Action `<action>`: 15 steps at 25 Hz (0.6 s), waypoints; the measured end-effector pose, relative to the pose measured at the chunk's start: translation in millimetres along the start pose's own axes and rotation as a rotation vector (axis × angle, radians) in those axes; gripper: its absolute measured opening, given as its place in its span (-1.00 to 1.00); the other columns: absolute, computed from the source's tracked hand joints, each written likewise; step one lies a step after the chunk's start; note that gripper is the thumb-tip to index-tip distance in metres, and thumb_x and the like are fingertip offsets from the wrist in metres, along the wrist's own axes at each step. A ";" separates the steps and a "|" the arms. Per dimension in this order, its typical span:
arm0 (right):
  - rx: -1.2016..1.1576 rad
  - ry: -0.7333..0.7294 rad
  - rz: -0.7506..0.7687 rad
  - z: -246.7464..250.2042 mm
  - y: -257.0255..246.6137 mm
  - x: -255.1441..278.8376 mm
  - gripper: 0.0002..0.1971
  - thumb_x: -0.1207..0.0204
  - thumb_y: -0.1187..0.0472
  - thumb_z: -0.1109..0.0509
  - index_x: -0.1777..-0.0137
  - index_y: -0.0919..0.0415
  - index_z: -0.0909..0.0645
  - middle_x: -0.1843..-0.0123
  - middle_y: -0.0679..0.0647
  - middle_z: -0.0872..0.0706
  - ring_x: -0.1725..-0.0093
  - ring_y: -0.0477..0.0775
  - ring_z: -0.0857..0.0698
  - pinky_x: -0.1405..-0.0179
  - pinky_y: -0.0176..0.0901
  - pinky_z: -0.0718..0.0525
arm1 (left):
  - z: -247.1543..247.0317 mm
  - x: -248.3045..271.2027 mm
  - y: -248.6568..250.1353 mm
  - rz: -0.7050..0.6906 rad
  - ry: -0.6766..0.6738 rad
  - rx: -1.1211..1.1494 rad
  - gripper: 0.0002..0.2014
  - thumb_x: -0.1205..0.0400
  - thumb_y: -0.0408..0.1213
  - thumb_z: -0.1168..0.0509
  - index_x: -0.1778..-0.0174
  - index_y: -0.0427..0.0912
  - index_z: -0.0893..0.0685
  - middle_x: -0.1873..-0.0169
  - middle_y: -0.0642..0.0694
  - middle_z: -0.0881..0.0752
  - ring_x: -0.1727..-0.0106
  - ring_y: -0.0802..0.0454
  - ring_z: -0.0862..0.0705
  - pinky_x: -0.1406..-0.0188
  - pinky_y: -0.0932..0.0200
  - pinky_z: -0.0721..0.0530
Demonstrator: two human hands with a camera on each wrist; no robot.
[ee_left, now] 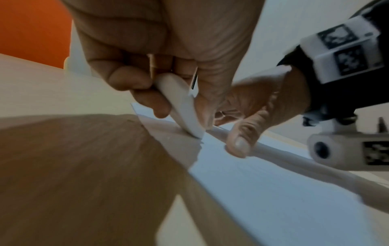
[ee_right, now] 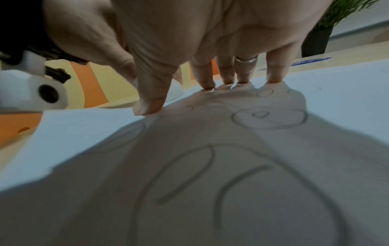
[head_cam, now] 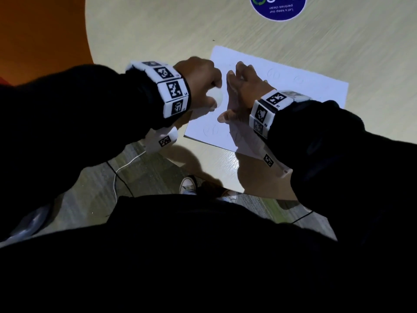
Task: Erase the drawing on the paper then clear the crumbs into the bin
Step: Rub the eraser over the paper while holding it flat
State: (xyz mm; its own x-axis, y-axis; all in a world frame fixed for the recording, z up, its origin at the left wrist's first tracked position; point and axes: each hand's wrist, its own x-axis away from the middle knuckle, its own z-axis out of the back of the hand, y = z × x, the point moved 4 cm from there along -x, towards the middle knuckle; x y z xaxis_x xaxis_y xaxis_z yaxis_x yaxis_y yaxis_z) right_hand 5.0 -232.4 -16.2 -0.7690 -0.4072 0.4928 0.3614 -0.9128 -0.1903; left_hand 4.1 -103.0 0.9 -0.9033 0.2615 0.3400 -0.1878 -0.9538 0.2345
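A white sheet of paper (head_cam: 293,91) with faint pencil circles (ee_right: 267,119) lies on the pale wooden table (head_cam: 171,37). My left hand (head_cam: 200,82) grips a white eraser (ee_left: 183,106), whose tip touches the paper near its left edge. The eraser (head_cam: 215,98) also shows below the left fist in the head view. My right hand (head_cam: 239,93) lies flat on the sheet just right of the eraser, fingers (ee_right: 273,73) straight and spread, thumb (ee_left: 238,141) pressing down. A large pencil ring (ee_right: 231,191) lies under the right wrist.
A round blue sticker (head_cam: 278,6) sits on the table beyond the paper. An orange surface (head_cam: 42,30) lies past the table's left edge. A potted plant (ee_right: 328,28) stands at the far right. Floor, cables and my shoes (head_cam: 188,185) are below the table's near edge.
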 end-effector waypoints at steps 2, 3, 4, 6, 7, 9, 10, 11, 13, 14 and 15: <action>-0.013 0.012 -0.002 0.4 0.1 0.6 -0.01 -0.32 -0.16 -0.55 -0.60 0.23 -0.11 -0.63 0.16 -0.02 -0.63 0.19 -0.01 -0.47 0.29 -0.30 | 13.8 -9.3 0.6 0.027 0.044 -0.015 -0.53 -0.50 -0.10 -0.49 -0.31 -0.14 -0.63 -0.24 -0.18 -0.63 -0.29 -0.24 -0.55 -0.12 -0.04 -0.51; -0.012 0.024 0.003 0.8 0.1 0.9 -0.02 -0.31 -0.16 -0.56 -0.58 0.24 -0.14 -0.61 0.17 -0.06 -0.62 0.20 -0.04 -0.46 0.30 -0.31 | 18.1 -12.1 0.9 0.031 0.058 -0.015 -0.54 -0.50 -0.12 -0.49 -0.30 -0.16 -0.64 -0.24 -0.19 -0.63 -0.28 -0.25 -0.55 -0.11 -0.04 -0.51; -0.010 0.033 0.006 0.6 0.0 0.9 -0.03 -0.30 -0.16 -0.56 -0.57 0.24 -0.16 -0.59 0.18 -0.09 -0.60 0.20 -0.07 -0.44 0.30 -0.34 | 16.5 -11.7 0.7 0.026 0.053 -0.020 -0.54 -0.50 -0.13 -0.50 -0.30 -0.17 -0.64 -0.22 -0.20 -0.65 -0.27 -0.26 -0.57 -0.09 -0.03 -0.51; -0.007 0.041 0.010 0.0 1.5 -0.6 0.00 -0.26 -0.18 -0.58 -0.56 0.26 -0.18 -0.58 0.19 -0.11 -0.59 0.21 -0.09 -0.42 0.29 -0.36 | 4.5 -3.9 1.9 -0.002 0.006 -0.052 -0.55 -0.48 -0.11 -0.51 -0.27 -0.15 -0.66 -0.17 -0.19 -0.66 -0.22 -0.25 -0.58 -0.06 -0.01 -0.53; -0.009 0.037 0.011 -1.1 1.5 -0.9 0.03 -0.23 -0.20 -0.58 -0.57 0.26 -0.17 -0.59 0.19 -0.09 -0.60 0.21 -0.08 -0.42 0.30 -0.36 | -1.3 2.8 3.2 -0.018 -0.028 -0.064 -0.55 -0.48 -0.10 -0.51 -0.27 -0.14 -0.66 -0.15 -0.17 -0.66 -0.22 -0.23 -0.58 -0.06 -0.02 -0.53; -0.007 0.035 0.011 -2.7 2.4 -1.3 0.09 -0.20 -0.23 -0.59 -0.59 0.25 -0.12 -0.62 0.19 -0.04 -0.63 0.21 -0.02 -0.45 0.32 -0.31 | -2.0 2.4 3.3 -0.018 -0.045 -0.067 -0.53 -0.49 -0.09 -0.50 -0.28 -0.14 -0.64 -0.16 -0.16 -0.64 -0.23 -0.22 -0.56 -0.07 -0.03 -0.53; -0.010 0.032 0.008 -3.1 2.1 -1.6 0.10 -0.20 -0.21 -0.60 -0.60 0.24 -0.11 -0.64 0.17 -0.01 -0.64 0.21 0.01 -0.47 0.34 -0.28 | 3.0 -3.1 2.3 -0.001 -0.024 -0.058 -0.53 -0.49 -0.09 -0.50 -0.29 -0.14 -0.64 -0.18 -0.17 -0.64 -0.25 -0.23 -0.56 -0.06 -0.02 -0.52; -0.021 0.033 0.005 -3.8 1.5 -2.5 0.08 -0.22 -0.19 -0.61 -0.60 0.23 -0.10 -0.64 0.17 0.00 -0.64 0.21 0.02 -0.48 0.35 -0.26 | 10.0 -6.7 1.7 0.002 0.000 -0.046 -0.53 -0.49 -0.10 -0.51 -0.30 -0.15 -0.64 -0.19 -0.18 -0.63 -0.25 -0.24 -0.56 -0.04 0.00 -0.50; -0.026 0.042 0.008 -4.1 0.5 -3.7 0.05 -0.24 -0.17 -0.60 -0.59 0.22 -0.12 -0.62 0.16 -0.03 -0.62 0.20 -0.02 -0.46 0.37 -0.28 | 13.2 -7.2 -1.0 0.005 0.029 -0.033 -0.53 -0.48 -0.10 -0.51 -0.28 -0.15 -0.65 -0.19 -0.18 -0.64 -0.24 -0.24 -0.56 0.00 0.03 -0.47; -0.019 0.042 0.007 -4.4 0.8 -4.3 0.07 -0.21 -0.19 -0.61 -0.59 0.22 -0.11 -0.62 0.15 -0.03 -0.62 0.20 -0.02 -0.45 0.37 -0.30 | 8.2 -3.9 -3.4 0.004 0.019 -0.031 -0.53 -0.47 -0.09 -0.53 -0.27 -0.14 -0.66 -0.18 -0.17 -0.64 -0.23 -0.22 -0.57 -0.02 0.03 -0.49; -0.011 0.038 0.007 -5.3 1.3 -4.0 0.12 -0.18 -0.22 -0.61 -0.60 0.21 -0.10 -0.62 0.15 -0.02 -0.63 0.19 -0.02 -0.45 0.36 -0.30 | 1.2 0.9 -4.8 0.000 -0.001 -0.024 -0.53 -0.45 -0.09 -0.53 -0.26 -0.13 -0.66 -0.16 -0.15 -0.65 -0.22 -0.21 -0.58 -0.05 0.01 -0.52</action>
State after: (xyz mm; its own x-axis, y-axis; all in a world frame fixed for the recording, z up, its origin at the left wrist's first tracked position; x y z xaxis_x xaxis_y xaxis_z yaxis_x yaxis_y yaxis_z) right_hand 5.8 -232.1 -22.9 -0.7858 -0.4147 0.4590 0.3616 -0.9100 -0.2030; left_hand 4.7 -98.0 1.1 -0.9029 0.2620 0.3408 -0.1976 -0.9570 0.2123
